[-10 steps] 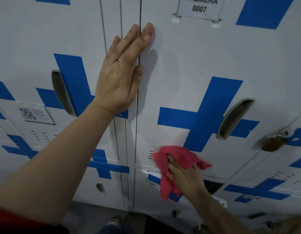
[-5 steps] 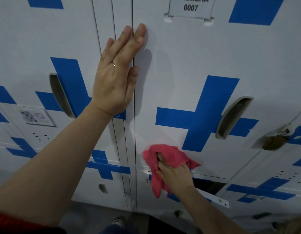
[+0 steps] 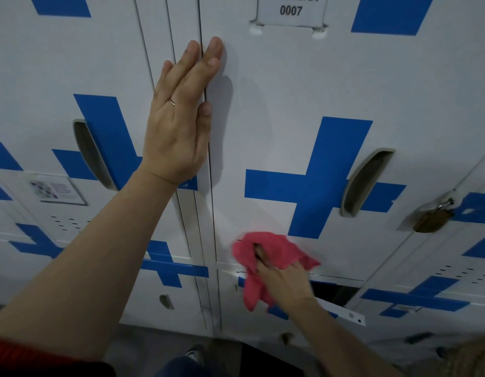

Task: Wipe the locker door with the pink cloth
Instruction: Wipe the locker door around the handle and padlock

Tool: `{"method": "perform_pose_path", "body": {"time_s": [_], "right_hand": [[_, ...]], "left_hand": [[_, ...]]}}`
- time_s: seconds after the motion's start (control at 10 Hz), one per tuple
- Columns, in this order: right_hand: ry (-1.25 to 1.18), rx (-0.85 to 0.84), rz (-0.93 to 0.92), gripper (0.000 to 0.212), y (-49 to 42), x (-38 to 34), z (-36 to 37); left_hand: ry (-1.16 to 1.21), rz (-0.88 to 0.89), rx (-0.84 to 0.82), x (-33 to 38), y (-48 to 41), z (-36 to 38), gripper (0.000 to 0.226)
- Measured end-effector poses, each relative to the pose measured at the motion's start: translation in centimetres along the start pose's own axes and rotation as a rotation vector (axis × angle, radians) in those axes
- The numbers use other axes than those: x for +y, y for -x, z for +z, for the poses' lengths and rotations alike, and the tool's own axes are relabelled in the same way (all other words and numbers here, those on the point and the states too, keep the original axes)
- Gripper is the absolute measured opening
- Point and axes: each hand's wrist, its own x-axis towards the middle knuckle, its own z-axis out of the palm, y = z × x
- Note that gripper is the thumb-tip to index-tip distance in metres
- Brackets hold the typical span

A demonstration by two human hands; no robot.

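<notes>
The white locker door [image 3: 276,104] carries a blue cross and a label reading 0007. My right hand [image 3: 286,281] grips the crumpled pink cloth [image 3: 259,263] and presses it against the door's lower left corner, below the cross. One end of the cloth hangs down over the locker beneath. My left hand [image 3: 178,118] lies flat with fingers together on the seam along the door's left edge, holding nothing.
A recessed handle [image 3: 366,183] sits right of the cross. A brass padlock [image 3: 433,216] hangs on the neighbouring locker at right. The lower locker door [image 3: 342,311] stands ajar, showing a dark gap. Another handle [image 3: 91,156] and a sticker [image 3: 56,189] are at left.
My right hand has slid the cloth to the left along the bottom of the door, then slightly back. My left hand stays flat in place.
</notes>
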Motion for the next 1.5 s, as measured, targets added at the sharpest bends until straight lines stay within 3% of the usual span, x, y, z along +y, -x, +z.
{"method": "perform_pose_path", "body": {"time_s": [0.2,0.3,0.4,0.5,0.6,0.7,0.8,0.9,1.1,1.2,1.4,1.5], "right_hand": [[-0.063,0.110,0.467,0.123,5.1,9.9,-2.5],[0.150,-0.001,0.312,0.106,5.1,9.0,-2.3],[0.071,-0.111,0.123,0.071,3.5,4.2,-3.2],[0.261,0.025,-0.112,0.091,1.9,2.4,-2.1],[0.340,-0.049,-0.195,0.095,1.7,3.2,-2.5],[0.405,-0.056,-0.170,0.096,2.4,5.1,-3.0],[0.445,-0.024,-0.159,0.081,2.4,5.9,-2.0],[0.405,0.039,-0.168,0.075,1.6,4.2,-1.4],[0.160,0.005,-0.179,0.056,-0.4,-0.7,0.1],[0.224,0.039,-0.240,0.057,-0.6,-0.5,-0.1],[0.442,0.202,-0.343,0.093,0.8,3.1,-1.4],[0.487,0.276,-0.295,0.093,0.5,2.5,-0.8]], "left_hand": [[-0.040,-0.108,0.089,3.5,-0.1,1.5,0.050],[-0.037,-0.057,0.130,4.4,-0.5,2.6,0.047],[-0.055,0.023,0.087,5.6,-1.2,4.3,0.043],[-0.130,0.046,0.071,6.4,-1.8,5.3,0.043],[-0.188,0.047,0.087,6.2,-1.8,5.6,0.041],[-0.204,0.051,0.085,6.2,-1.7,5.6,0.040],[-0.215,0.042,0.081,6.4,-1.7,5.7,0.040],[-0.218,0.044,0.089,6.4,-1.7,5.7,0.039],[-0.196,0.052,0.086,6.4,-1.7,5.7,0.038],[-0.187,0.066,0.080,6.3,-1.7,5.6,0.037],[-0.182,0.071,0.085,6.1,-1.6,5.5,0.037],[-0.179,0.064,0.077,6.1,-1.6,5.5,0.038]]}}
